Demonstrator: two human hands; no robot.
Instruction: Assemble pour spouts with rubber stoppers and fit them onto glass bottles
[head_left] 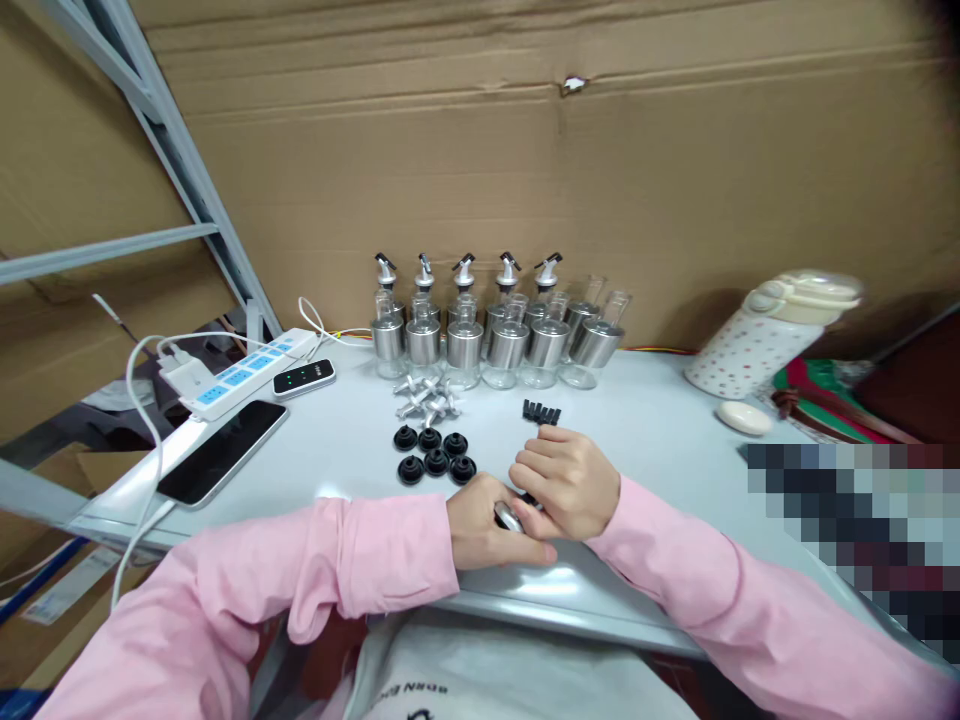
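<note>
My left hand [484,528] is closed around a silver-and-black bottle pourer [508,517], low over the front of the table. My right hand [571,482] is closed over its other end, and its fingers hide most of the piece. Just beyond the right hand lies a group of small black flip caps [541,412]. Several round black stoppers [436,462] lie in two rows beyond my left hand. Behind them is a pile of silver-white spout parts [429,398]. Glass bottles with steel sleeves [465,347] stand in rows; back ones carry fitted pourers [463,270].
A power strip [255,372] with cables, a phone [223,453] and a small black device [304,378] lie at the left. To the right are a dotted flask [772,335] and a white oval object [744,418]. Cardboard [465,160] closes off the back.
</note>
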